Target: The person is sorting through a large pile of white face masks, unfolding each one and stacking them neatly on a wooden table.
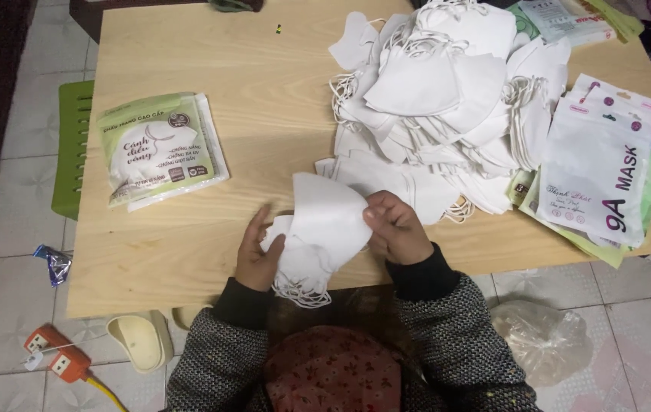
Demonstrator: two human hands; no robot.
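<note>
Both my hands hold a small stack of white face masks (pixel 324 229) at the near edge of a light wooden table (pixel 188 259). My left hand (pixel 257 252) grips the stack's left side, thumb on top. My right hand (pixel 395 227) pinches the right edge of the top mask. Ear loops dangle from the stack over the table edge. A big loose heap of white masks (pixel 440 99) lies just beyond my hands.
A filled green-and-white mask packet (pixel 159 146) lies at the left. Flat empty packets (pixel 598 172) are stacked at the right. On the tiled floor are an orange power strip (pixel 58 355), a cream slipper (pixel 139 339), a clear plastic bag (pixel 543 339) and a green stool (pixel 73 145).
</note>
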